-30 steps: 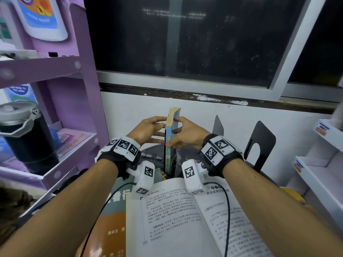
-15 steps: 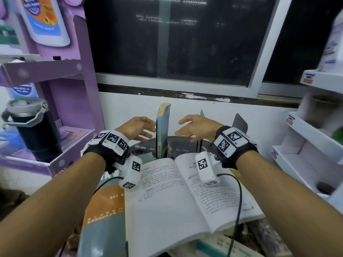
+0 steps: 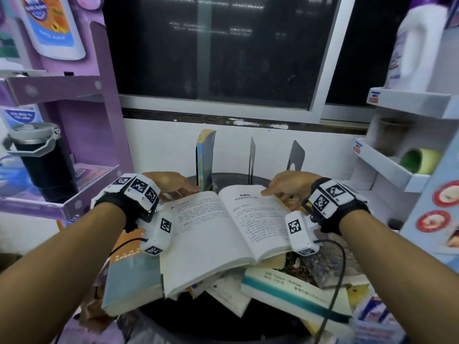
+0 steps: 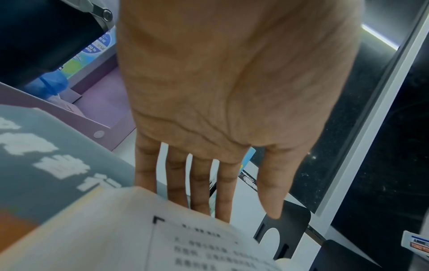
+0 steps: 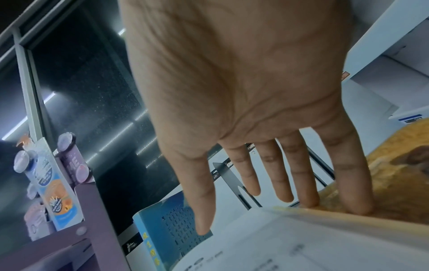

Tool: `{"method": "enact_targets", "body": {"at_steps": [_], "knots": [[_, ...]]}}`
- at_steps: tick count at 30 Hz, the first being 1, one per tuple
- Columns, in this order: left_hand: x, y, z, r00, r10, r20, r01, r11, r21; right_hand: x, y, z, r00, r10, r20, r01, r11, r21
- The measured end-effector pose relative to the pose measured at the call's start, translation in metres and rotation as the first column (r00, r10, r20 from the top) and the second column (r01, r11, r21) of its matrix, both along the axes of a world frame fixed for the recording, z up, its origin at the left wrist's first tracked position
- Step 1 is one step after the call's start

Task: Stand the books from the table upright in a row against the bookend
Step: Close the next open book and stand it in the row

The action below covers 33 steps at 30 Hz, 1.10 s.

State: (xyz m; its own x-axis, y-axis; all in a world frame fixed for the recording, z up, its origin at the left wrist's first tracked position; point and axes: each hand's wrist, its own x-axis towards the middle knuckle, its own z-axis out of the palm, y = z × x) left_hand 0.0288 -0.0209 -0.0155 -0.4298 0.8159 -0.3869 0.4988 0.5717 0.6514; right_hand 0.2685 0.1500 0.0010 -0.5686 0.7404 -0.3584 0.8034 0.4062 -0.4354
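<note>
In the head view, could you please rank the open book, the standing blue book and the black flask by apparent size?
1. Open book, clearly largest, though nearest the camera.
2. Black flask.
3. Standing blue book, seen nearly edge-on and farther away, so it looks smallest.

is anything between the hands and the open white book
Nothing visible: the left hand and right hand are at the far corners of the open white book, fingers straight, no object between.

One blue book (image 3: 205, 160) stood upright beyond the left hand (image 3: 171, 183). One open book (image 3: 223, 232) lay between the two hands, atop a pile of at least three closed books. Two black bookends (image 3: 295, 155) stood beyond the right hand (image 3: 290, 184).
</note>
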Motion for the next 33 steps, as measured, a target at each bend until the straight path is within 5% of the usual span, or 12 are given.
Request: {"method": "enact_targets", "body": {"at_steps": [9, 13, 26, 33], "knots": [[0.016, 0.000, 0.003, 0.957, -0.105, -0.271, 0.065, 0.986, -0.154, 0.008, -0.011, -0.006, 0.998, 0.035, 0.053, -0.034, 0.999, -0.016], [0.019, 0.000, 0.010, 0.930, -0.122, -0.347, 0.102, 0.992, -0.075, 0.007, -0.010, -0.007, 1.000, -0.003, -0.018, 0.003, 1.000, -0.005], [0.020, -0.005, 0.042, 0.997, -0.039, 0.065, 0.004, 0.885, 0.466, 0.012, -0.004, -0.005, 0.960, -0.127, -0.250, 0.081, 0.979, -0.185], [0.027, -0.003, 0.066, 0.998, -0.044, 0.046, 0.009, 0.817, 0.576, 0.031, -0.003, 0.022, 0.796, -0.185, -0.576, 0.067, 0.973, -0.221]]}}
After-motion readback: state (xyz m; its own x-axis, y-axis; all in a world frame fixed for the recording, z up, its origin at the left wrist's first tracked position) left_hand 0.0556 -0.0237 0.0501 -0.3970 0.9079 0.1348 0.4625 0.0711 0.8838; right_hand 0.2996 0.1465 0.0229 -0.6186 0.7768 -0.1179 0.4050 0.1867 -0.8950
